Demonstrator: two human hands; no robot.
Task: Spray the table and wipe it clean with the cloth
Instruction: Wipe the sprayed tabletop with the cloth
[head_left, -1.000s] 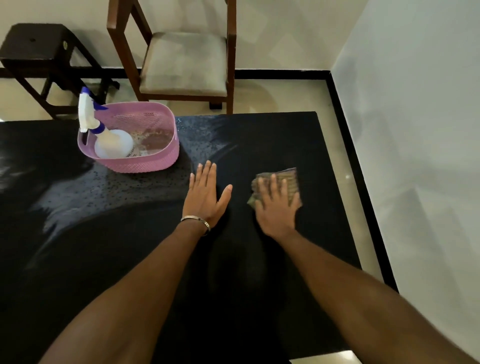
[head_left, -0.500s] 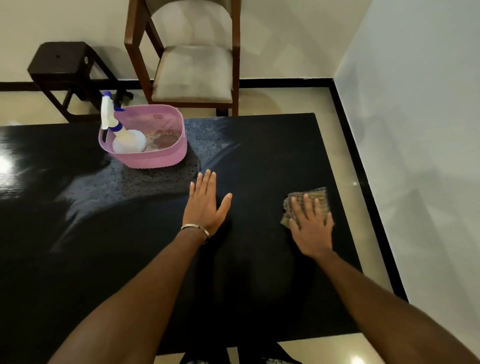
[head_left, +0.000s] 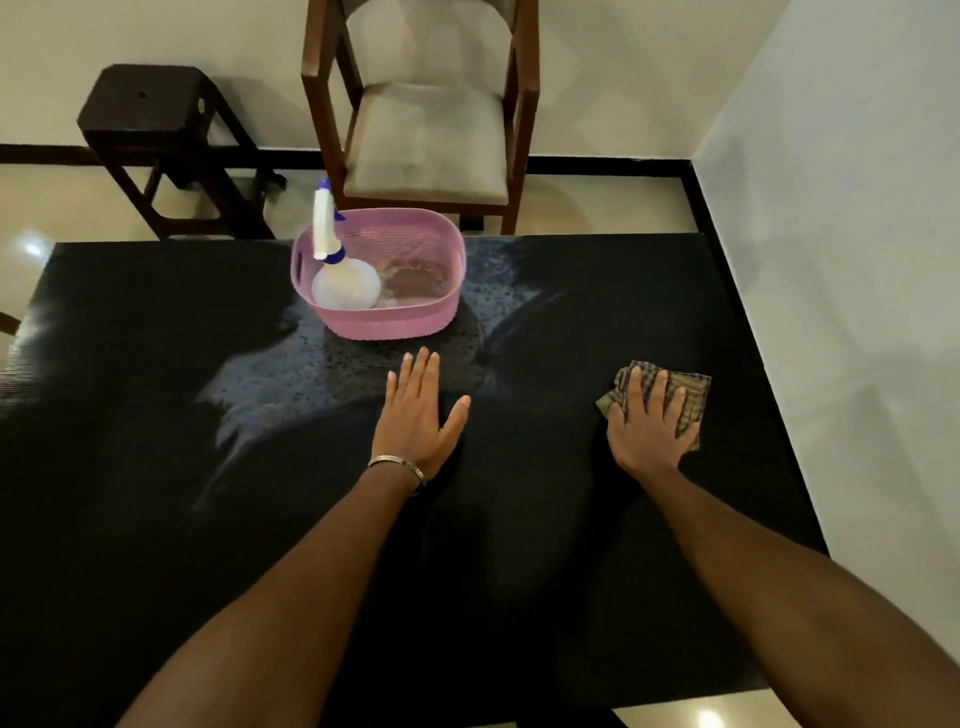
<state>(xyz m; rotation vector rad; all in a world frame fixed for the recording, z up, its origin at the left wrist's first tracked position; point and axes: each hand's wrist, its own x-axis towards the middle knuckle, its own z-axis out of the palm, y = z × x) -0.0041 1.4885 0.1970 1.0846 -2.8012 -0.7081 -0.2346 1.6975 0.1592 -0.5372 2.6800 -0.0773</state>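
We look down from head height at a glossy black rectangular worktop (head_left: 156, 519), with both bare forearms reaching forward over it. Our left hand (head_left: 418, 418) lies flat on the dark surface near the middle, palm down, fingers straight and close together, thumb spread to the right, grasping nothing. A thin silver metal bracelet (head_left: 397, 465) circles that wrist.

Our right hand (head_left: 649, 426) presses down flat on a folded brown-and-beige checked cloth (head_left: 685, 389), which sits on the worktop close to its right edge. The fingers are spread across the top of the fabric rather than curled around it, so the cloth is pinned under the palm, with its corners showing beyond the fingertips and to the left of the hand.

Beyond the left hand, near the far edge of the worktop, stands a pink perforated plastic basket (head_left: 395, 322). Inside it, on its left side, a white plastic spray bottle with a blue nozzle and collar (head_left: 332, 260) stands upright, its head rising above the rim. Something brownish lies on the basket floor beside the bottle; we cannot tell what it is.

A pale sheen speckled with droplets spreads over the worktop around the basket and to the left of the left hand.

Behind the worktop stand a brown wooden chair with a grey cushioned seat (head_left: 426, 140) and, to its left, a dark wooden stool (head_left: 150, 104), both on a cream tiled floor.
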